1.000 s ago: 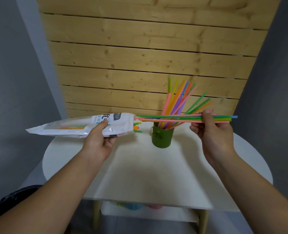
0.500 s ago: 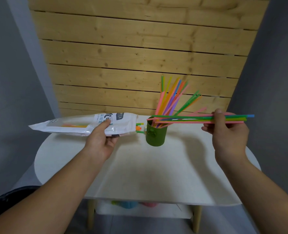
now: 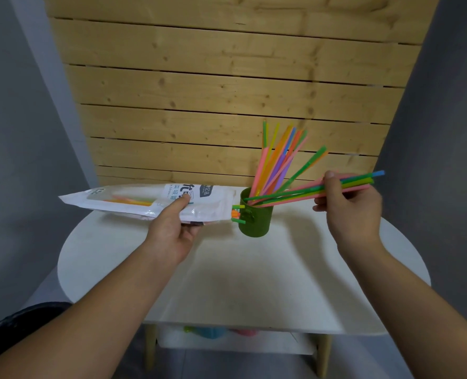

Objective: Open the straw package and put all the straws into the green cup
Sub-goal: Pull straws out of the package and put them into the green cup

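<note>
Left hand [image 3: 172,231] grips package [image 3: 134,198]; right hand [image 3: 349,212] pinches straws [image 3: 295,193] tipped into green cup [image 3: 257,222]; blurred shapes [image 3: 213,331], perhaps cups, under table [image 3: 254,283].

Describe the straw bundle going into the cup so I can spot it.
On the round white table stands a green cup holding standing straws. The bundle lies nearly level from the cup's mouth to the right hand pinching its far end. Unlike its neighbours, it lies flat, not upright.
</note>
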A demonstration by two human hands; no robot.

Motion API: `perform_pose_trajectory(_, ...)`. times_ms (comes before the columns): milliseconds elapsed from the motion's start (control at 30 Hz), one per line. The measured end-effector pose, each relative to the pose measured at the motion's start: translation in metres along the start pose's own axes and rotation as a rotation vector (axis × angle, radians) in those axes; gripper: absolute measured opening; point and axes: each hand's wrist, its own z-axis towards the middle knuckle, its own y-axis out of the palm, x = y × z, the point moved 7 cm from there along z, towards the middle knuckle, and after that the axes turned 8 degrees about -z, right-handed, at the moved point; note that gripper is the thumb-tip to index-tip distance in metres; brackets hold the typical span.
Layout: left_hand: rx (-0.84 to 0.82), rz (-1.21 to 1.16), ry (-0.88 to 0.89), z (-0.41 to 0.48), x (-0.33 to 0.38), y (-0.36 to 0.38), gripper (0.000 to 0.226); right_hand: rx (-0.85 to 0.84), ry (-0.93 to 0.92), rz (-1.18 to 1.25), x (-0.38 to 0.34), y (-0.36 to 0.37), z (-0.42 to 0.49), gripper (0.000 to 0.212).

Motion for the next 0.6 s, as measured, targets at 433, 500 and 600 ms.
perform_pose_trajectory(433, -0.005, 0.002, -0.022, 0.002, 0.009, -0.008, 0.021, -0.12, 0.107, -0.074, 0.005, 0.063, 0.035, 0.017)
perform_pose_trajectory(500, -0.005, 0.002, -0.024, 0.003, 0.01, -0.009, 0.02, -0.129, 0.138, -0.06, 0.009, 0.072, 0.039, 0.012)
perform_pose_trajectory(600, -0.001, 0.008, -0.015, 0.002, 0.011, -0.01, 0.021, -0.15, 0.167, -0.089, 0.011, 0.078, 0.046, 0.012)
